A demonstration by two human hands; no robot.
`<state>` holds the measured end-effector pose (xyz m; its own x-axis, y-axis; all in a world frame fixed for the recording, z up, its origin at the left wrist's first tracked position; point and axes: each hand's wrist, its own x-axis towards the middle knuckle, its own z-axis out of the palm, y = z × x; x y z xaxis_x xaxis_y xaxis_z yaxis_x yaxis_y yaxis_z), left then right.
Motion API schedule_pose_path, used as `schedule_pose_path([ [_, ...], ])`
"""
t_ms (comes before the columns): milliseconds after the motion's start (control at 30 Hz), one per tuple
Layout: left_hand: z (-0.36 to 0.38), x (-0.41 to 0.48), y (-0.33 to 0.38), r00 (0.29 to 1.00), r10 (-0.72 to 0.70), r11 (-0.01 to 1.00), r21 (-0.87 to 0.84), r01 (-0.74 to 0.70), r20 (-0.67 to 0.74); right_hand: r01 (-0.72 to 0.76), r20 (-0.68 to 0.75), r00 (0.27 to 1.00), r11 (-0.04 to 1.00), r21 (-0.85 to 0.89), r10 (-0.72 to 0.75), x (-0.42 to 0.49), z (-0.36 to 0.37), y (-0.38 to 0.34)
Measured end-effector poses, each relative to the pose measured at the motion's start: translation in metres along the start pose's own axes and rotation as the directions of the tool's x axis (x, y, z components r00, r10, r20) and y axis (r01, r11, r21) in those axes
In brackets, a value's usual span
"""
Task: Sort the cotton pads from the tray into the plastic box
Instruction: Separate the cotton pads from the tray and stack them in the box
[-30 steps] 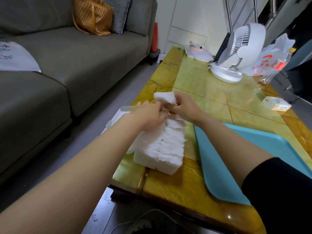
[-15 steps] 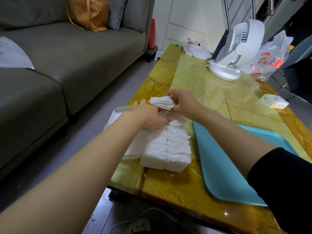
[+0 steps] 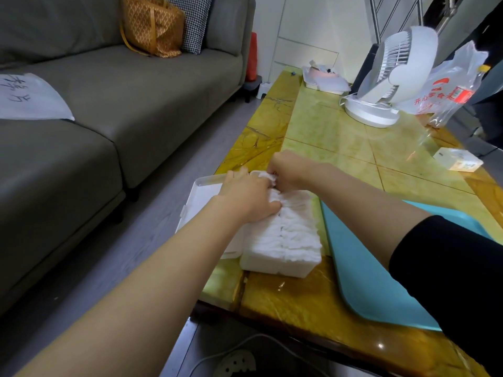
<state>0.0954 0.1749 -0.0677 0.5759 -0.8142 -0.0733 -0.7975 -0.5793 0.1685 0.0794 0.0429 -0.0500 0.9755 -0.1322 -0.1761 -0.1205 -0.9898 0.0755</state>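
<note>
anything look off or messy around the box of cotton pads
The cotton pads bulge unevenly above the plastic box rim, and the white lid beside it overhangs the table edge.

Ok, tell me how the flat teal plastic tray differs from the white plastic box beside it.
The flat teal plastic tray is a solid teal; the white plastic box is milky white. The tray is broad and shallow; the box is narrower, with taller upright walls. The tray's visible surface is bare; the box is packed with white cotton pads. Both rest side by side on the yellow-green stone table.
</note>
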Motion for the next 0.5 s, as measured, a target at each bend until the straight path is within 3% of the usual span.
schedule_pose_path([
  [100,0.003,-0.002,-0.001,0.999,0.003,0.999,-0.041,-0.005,-0.034,0.024,0.022,0.999,0.993,0.113,-0.027,-0.012,0.000,0.007],
  [267,0.003,-0.004,0.001,0.998,0.044,0.999,-0.021,-0.045,-0.053,0.072,-0.229,0.973,0.947,0.315,0.002,-0.030,0.008,0.016],
  [367,0.004,-0.005,0.001,0.995,0.064,0.998,-0.015,-0.066,-0.073,0.068,-0.211,0.977,0.960,0.270,-0.010,-0.022,0.009,0.007],
  [500,0.005,-0.007,0.001,0.991,0.038,0.996,-0.074,-0.048,-0.130,0.044,-0.100,0.994,0.997,0.067,-0.037,-0.012,0.001,-0.010],
])
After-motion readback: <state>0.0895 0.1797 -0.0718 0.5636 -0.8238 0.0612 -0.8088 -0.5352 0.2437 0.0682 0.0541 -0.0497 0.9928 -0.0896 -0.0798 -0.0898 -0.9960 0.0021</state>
